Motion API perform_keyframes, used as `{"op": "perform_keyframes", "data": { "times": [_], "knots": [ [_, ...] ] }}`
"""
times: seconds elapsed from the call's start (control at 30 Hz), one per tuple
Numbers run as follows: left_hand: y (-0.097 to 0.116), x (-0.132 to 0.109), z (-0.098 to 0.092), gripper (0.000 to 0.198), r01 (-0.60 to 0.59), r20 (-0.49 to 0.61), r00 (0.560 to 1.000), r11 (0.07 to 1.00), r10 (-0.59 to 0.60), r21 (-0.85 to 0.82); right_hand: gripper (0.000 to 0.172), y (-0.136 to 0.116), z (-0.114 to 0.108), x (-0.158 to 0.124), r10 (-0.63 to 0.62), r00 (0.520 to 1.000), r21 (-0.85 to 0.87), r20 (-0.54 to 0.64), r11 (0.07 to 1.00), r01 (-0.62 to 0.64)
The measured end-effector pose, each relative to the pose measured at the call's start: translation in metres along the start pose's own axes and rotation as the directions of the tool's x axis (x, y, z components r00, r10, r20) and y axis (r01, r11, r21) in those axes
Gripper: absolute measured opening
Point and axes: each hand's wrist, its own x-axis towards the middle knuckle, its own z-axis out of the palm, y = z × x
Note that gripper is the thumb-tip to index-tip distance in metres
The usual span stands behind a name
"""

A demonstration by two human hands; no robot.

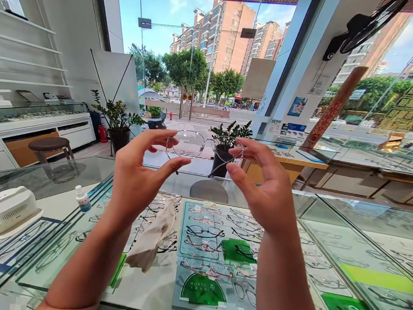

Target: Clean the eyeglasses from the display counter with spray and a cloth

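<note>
A pair of thin-rimmed eyeglasses [188,131] is held up at about eye level between my hands, above the glass counter. My left hand [141,173] pinches its left end with thumb and fingers. My right hand [262,180] grips the right end in the same way. The temples hang down below the rims, partly hidden by my fingers. Under my arms, a crumpled beige cloth [153,235] lies on the counter beside rows of eyeglass frames [204,231].
A small bottle [83,198] and a white device [7,210] stand on the counter at the left. Glass panels run along the display case [362,243]. Beyond are a stool [52,145], potted plants [118,137] and a large window.
</note>
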Motion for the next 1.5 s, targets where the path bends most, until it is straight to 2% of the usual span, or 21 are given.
{"op": "perform_keyframes", "data": {
  "times": [0.3,0.6,1.3,1.5],
  "knots": [
    [-0.002,-0.001,0.004,0.049,0.002,-0.01,1.0,1.0,-0.002,0.01,0.042,0.004,-0.001,0.0,-0.008,1.0,0.002,0.016,1.0,0.008],
    [0.002,-0.003,0.007,0.049,-0.051,-0.045,0.998,0.997,0.053,0.061,0.046,0.019,-0.002,0.003,0.021,0.994,0.107,0.103,0.994,-0.033],
    [0.003,-0.004,0.012,0.044,-0.1,-0.053,0.993,0.993,0.104,0.067,0.046,0.031,-0.001,0.006,0.094,0.971,0.185,0.218,0.973,-0.135],
    [0.003,-0.004,0.012,0.045,-0.113,-0.048,0.992,0.992,0.116,0.063,0.046,0.034,0.0,0.007,0.079,0.977,0.188,0.2,0.975,-0.117]
  ]
}}
